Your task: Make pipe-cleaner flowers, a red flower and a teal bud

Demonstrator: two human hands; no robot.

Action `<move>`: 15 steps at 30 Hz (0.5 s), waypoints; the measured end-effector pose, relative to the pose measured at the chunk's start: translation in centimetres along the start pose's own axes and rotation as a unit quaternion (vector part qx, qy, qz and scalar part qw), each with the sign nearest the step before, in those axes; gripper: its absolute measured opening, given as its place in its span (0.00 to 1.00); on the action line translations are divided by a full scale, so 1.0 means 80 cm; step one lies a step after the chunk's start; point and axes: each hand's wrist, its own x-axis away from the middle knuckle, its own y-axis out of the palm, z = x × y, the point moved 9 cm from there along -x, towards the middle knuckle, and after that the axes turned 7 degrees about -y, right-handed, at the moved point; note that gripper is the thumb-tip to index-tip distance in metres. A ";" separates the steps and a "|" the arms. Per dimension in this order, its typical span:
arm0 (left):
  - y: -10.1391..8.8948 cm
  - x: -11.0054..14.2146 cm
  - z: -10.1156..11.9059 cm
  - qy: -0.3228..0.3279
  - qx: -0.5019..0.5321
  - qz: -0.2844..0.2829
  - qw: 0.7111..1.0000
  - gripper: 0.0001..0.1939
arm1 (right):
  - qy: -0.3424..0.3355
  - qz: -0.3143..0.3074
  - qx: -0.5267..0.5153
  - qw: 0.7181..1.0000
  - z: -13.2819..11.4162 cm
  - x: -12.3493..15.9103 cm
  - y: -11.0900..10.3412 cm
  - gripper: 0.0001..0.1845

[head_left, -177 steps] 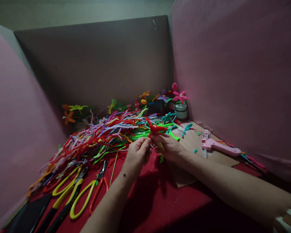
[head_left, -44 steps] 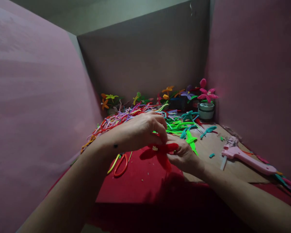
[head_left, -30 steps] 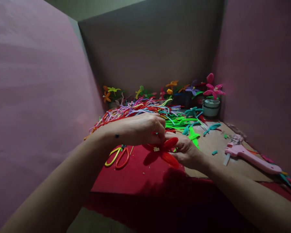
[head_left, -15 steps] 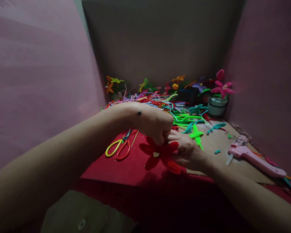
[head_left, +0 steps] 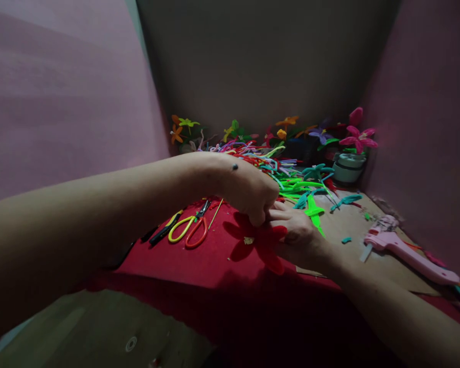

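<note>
At far left, pink wall panel (head_left: pixel 61 92), with bare left forearm crossing in front of it toward the middle

On red cloth (head_left: pixel 184 260), black pliers (head_left: pixel 161 234) just beside scissors with yellow and orange handles (head_left: pixel 189 230), blades pointing away

Behind these, big loose heap of coloured pipe cleaners (head_left: pixel 253 153), and along the grey back wall a row of small finished flowers

In the middle, left hand (head_left: pixel 249 191) curled from above, fingertips pinched together on top edge of red pipe-cleaner flower (head_left: pixel 258 243)

Red flower held low over the cloth, petals spread out, small pale centre facing up

Right hand (head_left: pixel 301 235) just behind and under the flower, fingers closed on its right side, touching fingertips of left hand; what exactly is gripped underneath, hidden

Further right, bright green leaf piece (head_left: pixel 314 212) lying on brown cardboard (head_left: pixel 348 225), teal pieces near it

At back right, pink flower (head_left: pixel 358 138) standing in pale pot (head_left: pixel 348 168)

At far right, pink glue gun (head_left: pixel 406 250) lying on the cardboard, nozzle toward the hands, well apart from them
</note>
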 end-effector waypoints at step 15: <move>0.037 -0.014 -0.007 0.036 0.172 -0.189 0.966 0.05 | 0.006 0.012 0.015 1.000 -0.004 -0.001 -0.008 0.08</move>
